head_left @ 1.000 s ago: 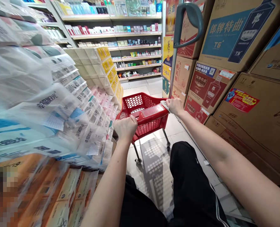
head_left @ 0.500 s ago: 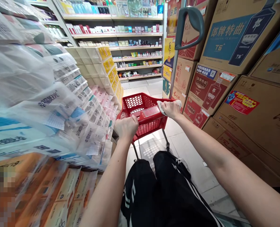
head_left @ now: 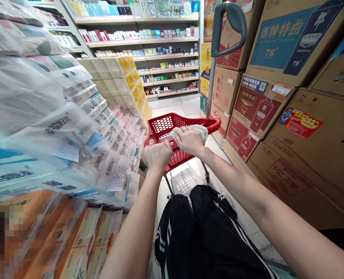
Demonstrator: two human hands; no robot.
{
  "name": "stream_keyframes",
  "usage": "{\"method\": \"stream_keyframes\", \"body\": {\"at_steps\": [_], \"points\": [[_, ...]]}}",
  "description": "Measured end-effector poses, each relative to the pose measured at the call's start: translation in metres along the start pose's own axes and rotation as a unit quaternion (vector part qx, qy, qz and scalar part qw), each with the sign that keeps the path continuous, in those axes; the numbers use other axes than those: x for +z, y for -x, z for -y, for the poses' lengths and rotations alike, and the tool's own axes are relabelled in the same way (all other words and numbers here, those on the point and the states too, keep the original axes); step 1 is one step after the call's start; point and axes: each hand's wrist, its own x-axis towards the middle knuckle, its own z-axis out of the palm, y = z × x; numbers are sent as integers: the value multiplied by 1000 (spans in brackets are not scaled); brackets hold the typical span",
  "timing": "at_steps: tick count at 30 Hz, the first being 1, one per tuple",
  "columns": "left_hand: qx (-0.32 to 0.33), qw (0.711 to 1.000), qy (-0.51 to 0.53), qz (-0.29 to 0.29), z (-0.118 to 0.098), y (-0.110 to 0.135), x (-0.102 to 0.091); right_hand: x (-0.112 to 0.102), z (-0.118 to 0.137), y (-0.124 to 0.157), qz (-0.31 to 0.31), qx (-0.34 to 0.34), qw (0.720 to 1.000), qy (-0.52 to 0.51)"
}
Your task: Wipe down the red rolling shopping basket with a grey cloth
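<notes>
A small red shopping cart [head_left: 163, 127] stands in a shop aisle in front of me. My left hand [head_left: 158, 155] is closed in a fist round the left end of the cart's handle bar. Right beside it, my right hand [head_left: 189, 140] presses a pale cloth [head_left: 201, 131] down on the middle of that bar, fingers curled over the cloth. The two hands nearly touch. My legs in black trousers with white stripes [head_left: 206, 232] show below.
Stacked packs of tissue paper [head_left: 73, 128] crowd the left side. Brown cardboard cartons [head_left: 291, 97] are piled high on the right, with a grey trolley handle [head_left: 228, 27] against them. Shelves of goods [head_left: 160, 46] close the aisle's far end. Pale floor tiles [head_left: 186, 178] run between.
My right hand has slid with the cloth from the right end of the handle bar to its middle, close to my left hand. The left hand kept its hold.
</notes>
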Motion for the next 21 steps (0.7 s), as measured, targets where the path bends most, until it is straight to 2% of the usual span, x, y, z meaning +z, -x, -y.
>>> {"method": "stream_keyframes", "body": {"at_steps": [4,7,12,16,21], "points": [[46,999,13,22,8,1,-6,-5,-8,-22,98,-14,995,-22],[66,996,48,46,27,-4,-5,-6,-21,-39,161,-19,985,-55],[63,986,134,79,55,-16,8,-4,-32,-53,190,-33,977,-94],[14,991,116,63,52,-18,16,-5,-27,-43,174,-42,983,-45],[3,995,92,49,42,-18,19,-10,-13,-6,51,-138,989,-13]]}}
